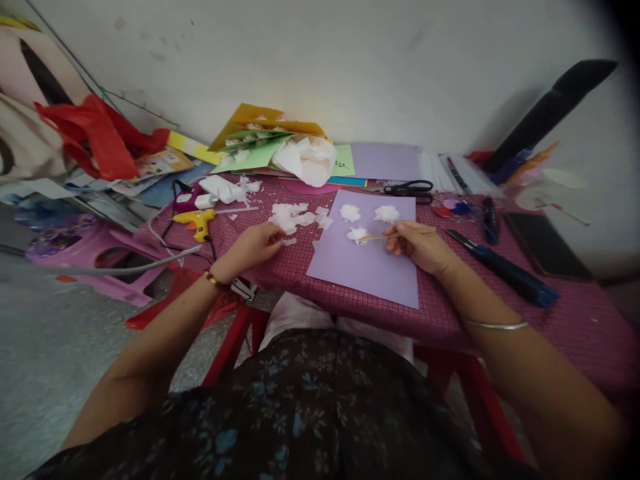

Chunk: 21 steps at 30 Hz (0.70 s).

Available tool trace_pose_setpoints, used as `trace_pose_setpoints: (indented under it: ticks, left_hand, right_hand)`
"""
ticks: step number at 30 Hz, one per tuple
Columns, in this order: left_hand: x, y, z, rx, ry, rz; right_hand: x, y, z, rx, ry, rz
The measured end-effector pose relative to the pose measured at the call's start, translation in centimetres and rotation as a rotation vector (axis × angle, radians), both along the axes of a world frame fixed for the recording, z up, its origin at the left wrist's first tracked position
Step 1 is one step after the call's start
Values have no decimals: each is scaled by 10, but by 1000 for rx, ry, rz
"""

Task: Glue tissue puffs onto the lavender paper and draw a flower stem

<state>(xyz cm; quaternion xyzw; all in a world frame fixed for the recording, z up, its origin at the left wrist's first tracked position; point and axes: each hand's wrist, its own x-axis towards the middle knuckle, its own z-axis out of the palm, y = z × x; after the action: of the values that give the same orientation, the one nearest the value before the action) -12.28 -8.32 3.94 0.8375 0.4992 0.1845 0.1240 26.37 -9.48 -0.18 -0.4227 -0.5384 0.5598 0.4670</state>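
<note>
1. The right hand point(407, 241) pinches a thin stick point(373, 237), its left end at the nearest of three white paper tufts point(357, 234) on a purple sheet point(367, 273).
2. The left hand point(257, 245), fingers bent, is just beside loose white paper pieces point(287, 219) left of the sheet; whether it holds one is unclear.
3. Farther left lies a yellow glue gun point(201, 222).
4. On the right lies a dark blue utility knife point(515, 273); black scissors point(393, 190) lie beyond the sheet's far right corner.
5. A checked tablecloth point(285, 267) lies underneath.
</note>
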Motion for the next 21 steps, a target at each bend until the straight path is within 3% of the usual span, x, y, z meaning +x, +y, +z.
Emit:
trace_pose_setpoints:
  ticks: [6,16,21]
  left_hand:
    - [8,10,-20,2,37,135]
    - [24,24,-14,47,68,150]
    - [33,31,-18,81,50,254]
  right_hand:
    - [1,1,-2,-2,-7,9]
    - [-2,-1,3,-13,-43,0]
    - [-3,0,2,-15,-54,-9]
